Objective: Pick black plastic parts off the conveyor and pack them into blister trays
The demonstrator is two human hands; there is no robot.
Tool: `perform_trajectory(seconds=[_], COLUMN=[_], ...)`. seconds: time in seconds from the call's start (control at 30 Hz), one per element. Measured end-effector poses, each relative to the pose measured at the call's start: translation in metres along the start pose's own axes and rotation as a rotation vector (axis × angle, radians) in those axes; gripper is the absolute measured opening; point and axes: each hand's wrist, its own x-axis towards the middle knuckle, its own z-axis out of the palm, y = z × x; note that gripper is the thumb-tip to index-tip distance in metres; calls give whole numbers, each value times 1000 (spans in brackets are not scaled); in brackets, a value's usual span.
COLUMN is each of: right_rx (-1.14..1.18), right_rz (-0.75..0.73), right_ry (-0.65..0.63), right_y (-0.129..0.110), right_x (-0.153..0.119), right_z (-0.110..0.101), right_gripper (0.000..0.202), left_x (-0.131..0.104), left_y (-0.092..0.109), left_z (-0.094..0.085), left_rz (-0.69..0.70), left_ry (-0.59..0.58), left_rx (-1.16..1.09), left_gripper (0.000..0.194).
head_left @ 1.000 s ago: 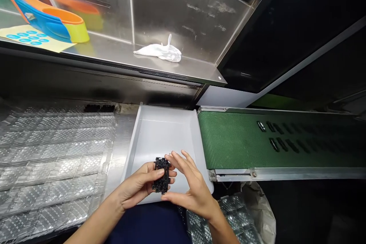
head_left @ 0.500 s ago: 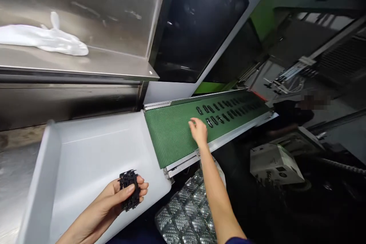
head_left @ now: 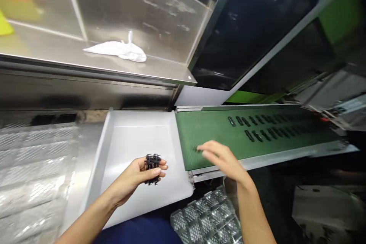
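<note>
My left hand (head_left: 143, 173) is closed around a stack of small black plastic parts (head_left: 153, 160) above the white tray (head_left: 134, 122). Over the near end of the green conveyor belt (head_left: 206, 127), my right hand (head_left: 223, 158) pinches a single black plastic part (head_left: 197, 149) at its fingertips; motion blurs that part. Farther along the belt lie two rows of similar black parts (head_left: 268, 133), to the right of and beyond my right hand.
A white glove-like cloth (head_left: 122, 50) rests on the metal shelf (head_left: 166, 69). Clear moulded trays (head_left: 34, 175) are at the left, with black parts in a far corner. More clear trays (head_left: 206, 219) stand below the belt. A pale box (head_left: 317, 209) is at the lower right.
The view has swung left. My right hand has drawn back from the rows toward the white tray, now with a black part at its fingertips. My left hand still holds the stack.
</note>
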Motion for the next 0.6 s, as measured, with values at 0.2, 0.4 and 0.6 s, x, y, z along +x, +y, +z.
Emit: perform_trajectory(seconds=[0.2,0.4,0.6], right_rx=[254,369,295], right_rz=[-306,-270,-415], right_ry=[-290,-76,-175], right_y=[-110,-130,-138], right_x=[-18,-17,-22], right_z=[69,120,134], right_gripper=[15,29,79], left_x=[-33,-65,-83], left_y=[-3,-19,-20], left_z=[-30,-43,-48], left_rz=[-91,-100,-81], left_ry=[-195,-58,41], left_rx=[84,-134,-266], left_gripper=[34,37,43])
